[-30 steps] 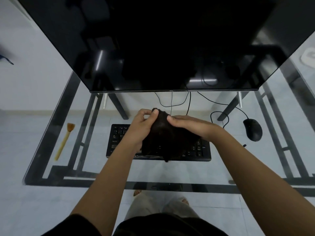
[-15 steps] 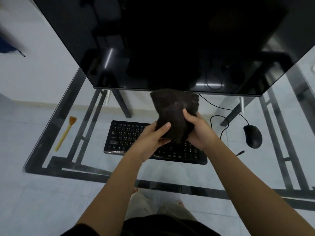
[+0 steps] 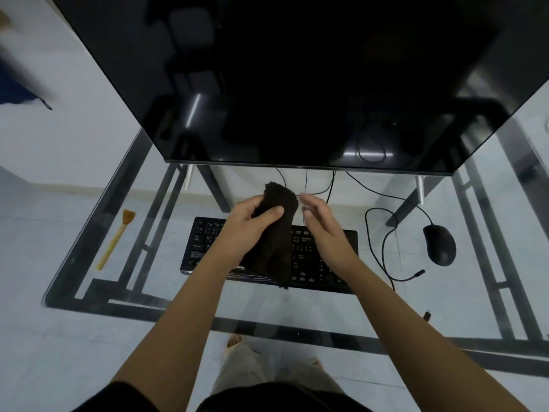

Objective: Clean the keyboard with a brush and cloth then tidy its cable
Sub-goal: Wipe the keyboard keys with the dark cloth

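At six o'clock, nearest the camera, the person's legs and sandalled feet show through the glass desk. Both forearms reach up from there toward the middle of the view. The left hand is closed around a dark cloth, thumb across its front and fingers wrapped behind; the cloth stands above the fist and hangs down below it over the keys. At three o'clock of the cloth, the right hand is spread loosely with its fingers apart, just beside the cloth and gripping nothing. Beneath both hands the black keyboard lies flat on the glass, its middle hidden by the cloth. At nine o'clock of the keyboard, well apart, a wooden-handled brush lies with bristles pointing away. At three o'clock sits a black mouse, and between it and the keyboard a thin cable loops across the glass, its plug end lying free. Farthest, at twelve o'clock, a large dark monitor fills the top.
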